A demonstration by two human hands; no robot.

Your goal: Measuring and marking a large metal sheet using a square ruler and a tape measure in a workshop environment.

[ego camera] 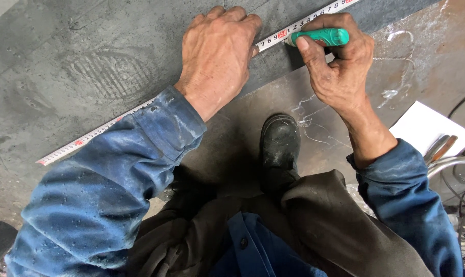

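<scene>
Grey steel plate [89, 66] fills the upper left, scuffed, with a faint boot-tread print on it; a lower, browner sheet [243, 133] lies beside it with white chalk scribbles [396, 66] at right. White measuring tape [94, 134] runs diagonally across the grey plate, from lower left up to the top right edge. Left hand [217, 51] rests on the tape, fingers curled and knuckles up, pressing it flat near the plate's edge. Right hand [340, 64] just beside it, fingers clenched around a green marker [322, 36], tip down against the tape right next to the left fingertips. Both sleeves blue and dusty. Black boot [279, 143] stands on the brown sheet between the forearms, dark trousers below. White paper [427, 128] at right edge with some tools [440, 149] lying on it; cables nearby.
</scene>
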